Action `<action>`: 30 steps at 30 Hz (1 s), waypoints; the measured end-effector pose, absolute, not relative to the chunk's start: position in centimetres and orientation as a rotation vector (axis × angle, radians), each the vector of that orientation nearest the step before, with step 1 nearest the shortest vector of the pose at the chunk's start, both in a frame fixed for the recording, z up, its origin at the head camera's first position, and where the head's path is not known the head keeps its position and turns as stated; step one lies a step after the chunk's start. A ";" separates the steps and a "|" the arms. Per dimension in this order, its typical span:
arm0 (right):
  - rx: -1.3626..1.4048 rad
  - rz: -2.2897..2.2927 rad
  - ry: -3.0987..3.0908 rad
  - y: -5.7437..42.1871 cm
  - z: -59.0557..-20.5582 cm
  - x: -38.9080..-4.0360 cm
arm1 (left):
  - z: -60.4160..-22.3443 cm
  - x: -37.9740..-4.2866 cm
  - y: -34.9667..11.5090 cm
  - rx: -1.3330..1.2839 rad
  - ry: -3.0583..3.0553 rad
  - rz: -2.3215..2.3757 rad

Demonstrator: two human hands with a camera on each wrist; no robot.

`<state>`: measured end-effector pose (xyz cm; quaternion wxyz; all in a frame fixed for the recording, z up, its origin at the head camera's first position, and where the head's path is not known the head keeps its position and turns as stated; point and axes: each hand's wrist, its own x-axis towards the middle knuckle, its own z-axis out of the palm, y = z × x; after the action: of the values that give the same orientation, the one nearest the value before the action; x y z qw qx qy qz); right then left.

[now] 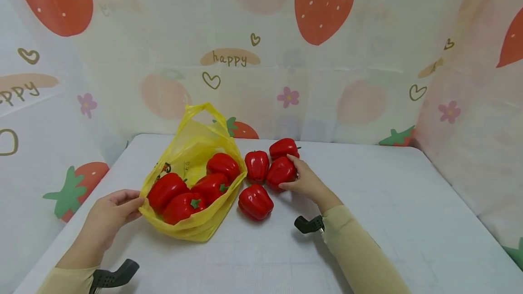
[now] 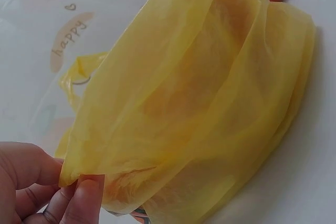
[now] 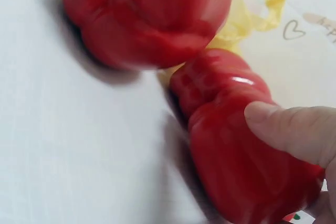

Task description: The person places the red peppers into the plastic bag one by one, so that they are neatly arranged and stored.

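A yellow plastic bag [image 1: 204,229] lies with its mouth spread, and several red bell peppers [image 1: 184,208] with green stems sit inside. My left hand [image 1: 112,217] pinches the bag's rim between thumb and fingers; the left wrist view shows the thin film [image 2: 173,129] pulled to a corner there. My right hand [image 1: 308,183] grips a red bell pepper [image 1: 281,172] to the right of the bag, thumb on its near side. In the right wrist view that thumb presses the pepper's [image 3: 241,156] glossy side, and another pepper [image 3: 215,77] stands right beyond it.
Around the held one are other red peppers: one in front [image 1: 256,202], one beside the bag [image 1: 257,166] and one behind [image 1: 283,148]. The white table [image 1: 388,221] meets a strawberry-printed cloth backdrop [image 1: 318,80] at its back edge.
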<state>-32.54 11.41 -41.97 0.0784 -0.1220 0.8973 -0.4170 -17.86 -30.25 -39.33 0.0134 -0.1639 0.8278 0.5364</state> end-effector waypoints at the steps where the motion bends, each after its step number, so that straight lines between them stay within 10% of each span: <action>1: -0.365 -1.254 2.689 11.4 -42.0 -32.6 | -39.3 -17.9 -30.3 -0.511 2.576 1.673; 30: -0.406 -1.221 2.683 11.7 -42.2 -32.7 | -39.5 -17.8 -30.2 -0.502 2.590 1.668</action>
<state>-32.74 11.68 -42.21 0.0830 -0.1361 0.8986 -0.4089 -17.80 -30.16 -39.53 0.0100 -0.1609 0.8297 0.5344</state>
